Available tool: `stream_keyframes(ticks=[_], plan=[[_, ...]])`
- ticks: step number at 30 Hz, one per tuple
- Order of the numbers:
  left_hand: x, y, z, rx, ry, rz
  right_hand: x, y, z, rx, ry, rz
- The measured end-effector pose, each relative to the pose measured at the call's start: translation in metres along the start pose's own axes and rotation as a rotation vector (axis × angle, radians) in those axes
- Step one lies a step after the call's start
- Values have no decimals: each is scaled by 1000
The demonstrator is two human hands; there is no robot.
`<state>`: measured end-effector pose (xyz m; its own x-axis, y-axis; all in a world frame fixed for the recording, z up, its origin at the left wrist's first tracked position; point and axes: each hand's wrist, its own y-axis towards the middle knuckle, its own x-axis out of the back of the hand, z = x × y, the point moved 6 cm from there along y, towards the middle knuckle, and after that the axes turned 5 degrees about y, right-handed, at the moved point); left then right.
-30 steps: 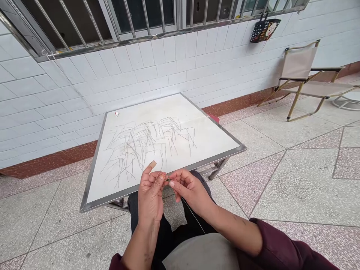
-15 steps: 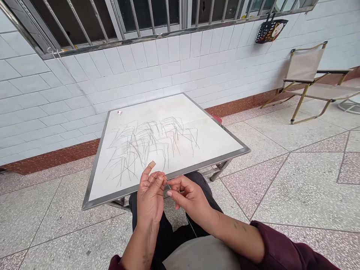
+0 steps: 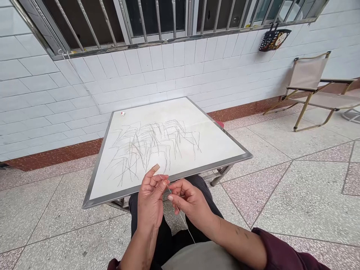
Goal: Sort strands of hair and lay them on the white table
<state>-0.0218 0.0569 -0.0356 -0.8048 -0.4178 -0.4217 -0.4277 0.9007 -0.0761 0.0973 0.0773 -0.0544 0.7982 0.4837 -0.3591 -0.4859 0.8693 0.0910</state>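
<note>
My left hand pinches a thin pale wire between thumb and index finger, just off the table's front edge. One of its fingers, wrapped in a tan bandage, points up. Close on the right, my right hand has its thumb and fingers closed around the same wire, which trails down over my lap. Many thin dark bent wires lie spread and overlapping on the white table.
A small red and white object sits at the table's back left corner. Behind stands a tiled wall with a barred window. A patterned basket hangs there, with a folding chair at the right.
The view has shifted slightly. The wire's bent end, which lay across my left palm, no longer shows there, and more of the wire shows below my right hand.
</note>
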Motion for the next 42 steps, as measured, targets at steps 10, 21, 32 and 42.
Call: stream_keyframes(ticks=[10, 21, 32, 42], plan=[[-2, -4, 3, 51, -121, 3, -1, -3, -3, -5, -20, 16], [-4, -4, 2, 18, -36, 19, 3, 1, -5, -6, -20, 38], [4, 6, 1, 16, -90, -93, 4, -1, -11, -34, -86, 83], [11, 6, -4, -84, -86, -132, 2, -6, -2, 118, -331, 136]])
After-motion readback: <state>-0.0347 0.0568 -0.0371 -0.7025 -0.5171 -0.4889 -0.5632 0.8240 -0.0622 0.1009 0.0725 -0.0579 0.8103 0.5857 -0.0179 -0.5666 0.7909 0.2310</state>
